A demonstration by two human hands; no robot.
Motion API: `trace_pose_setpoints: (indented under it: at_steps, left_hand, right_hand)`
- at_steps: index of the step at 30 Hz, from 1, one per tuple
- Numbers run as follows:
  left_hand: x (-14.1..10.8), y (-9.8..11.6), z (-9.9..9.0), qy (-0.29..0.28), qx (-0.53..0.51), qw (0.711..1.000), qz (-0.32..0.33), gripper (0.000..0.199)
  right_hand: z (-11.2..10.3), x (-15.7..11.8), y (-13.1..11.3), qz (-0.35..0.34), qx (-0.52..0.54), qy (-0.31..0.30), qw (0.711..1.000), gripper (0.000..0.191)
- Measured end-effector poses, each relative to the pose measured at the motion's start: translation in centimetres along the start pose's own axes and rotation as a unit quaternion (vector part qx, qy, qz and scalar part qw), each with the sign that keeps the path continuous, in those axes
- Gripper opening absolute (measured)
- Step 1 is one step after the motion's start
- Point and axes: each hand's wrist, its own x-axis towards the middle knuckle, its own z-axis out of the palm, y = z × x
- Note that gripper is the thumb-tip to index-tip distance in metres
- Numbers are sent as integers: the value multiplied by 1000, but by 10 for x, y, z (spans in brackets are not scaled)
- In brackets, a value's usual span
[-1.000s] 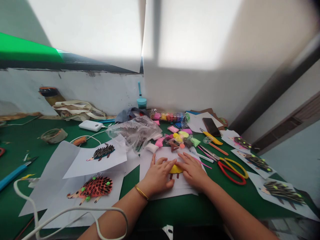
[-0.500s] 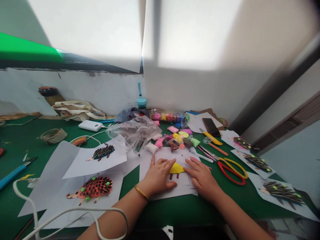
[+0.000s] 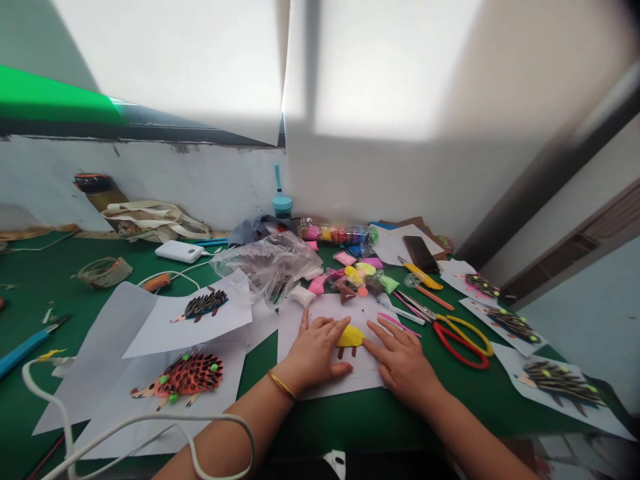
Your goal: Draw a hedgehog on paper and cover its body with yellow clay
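On a sheet of white paper (image 3: pixel 310 393) in front of me lies a yellow clay shape (image 3: pixel 351 336) with two short brown legs below it. My left hand (image 3: pixel 316 350) rests on the paper at the shape's left side, fingers spread, thumb apart, partly covering it. From the right, my right hand (image 3: pixel 403 353) lies with its fingers stretched out, the index fingertip touching the yellow clay's right end. Neither hand grasps anything. Beyond the fingers sit small packets of coloured clay, among them a yellow lump (image 3: pixel 354 275) and a green packet (image 3: pixel 389 284).
Red-and-yellow scissors (image 3: pixel 463 343), a yellow cutter (image 3: pixel 423 275) and a phone (image 3: pixel 420 253) lie to the right. Hedgehog pictures lie on both sides, including a red one (image 3: pixel 183 380). A white cable (image 3: pixel 165 419) loops over my left forearm. Crumpled plastic (image 3: pixel 273 263) lies behind.
My right hand has shifted slightly left and its fingers lie flatter beside the yellow clay. The left hand stays nearly in place. The whole view has moved a little.
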Motion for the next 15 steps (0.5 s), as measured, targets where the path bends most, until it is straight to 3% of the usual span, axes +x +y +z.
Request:
trace_pose_setpoints:
  at_steps: [15]
  left_hand:
    - [-1, 0, 1, 4, -18, 1000, 2, 91]
  right_hand:
    - [0, 2, -4, -18, 0, 21, 1000, 50]
